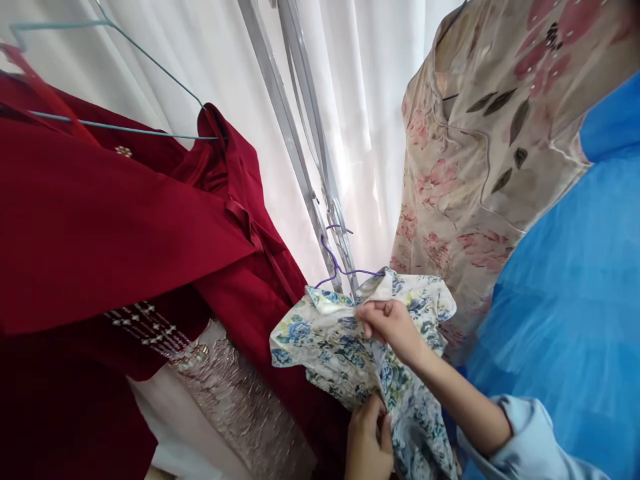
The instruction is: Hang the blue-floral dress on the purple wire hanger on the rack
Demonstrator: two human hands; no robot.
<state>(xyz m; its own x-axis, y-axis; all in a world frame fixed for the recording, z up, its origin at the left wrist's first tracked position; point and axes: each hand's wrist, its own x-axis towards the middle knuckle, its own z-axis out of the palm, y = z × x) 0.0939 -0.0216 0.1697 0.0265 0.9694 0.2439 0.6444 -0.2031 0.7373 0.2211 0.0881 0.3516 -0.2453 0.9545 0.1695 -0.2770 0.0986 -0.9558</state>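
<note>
A small white shirt with blue and green flowers (337,343) hangs by its shoulders on a purple wire hanger (336,261). My right hand (387,327) pinches the shirt's front edge just below the collar. Lower down, my left hand (369,437) is closed on the same front opening, with thumb and fingers at the cloth edge. The collar stands spread to both sides of the hanger's neck. Any button under my fingertips is hidden.
Dark red garments (125,227) hang close on the left from a teal wire hanger (150,133). At right hang a beige floral dress (450,193) and a bright blue tulle dress (555,287). Grey metal poles (295,120) rise before a white curtain (350,87).
</note>
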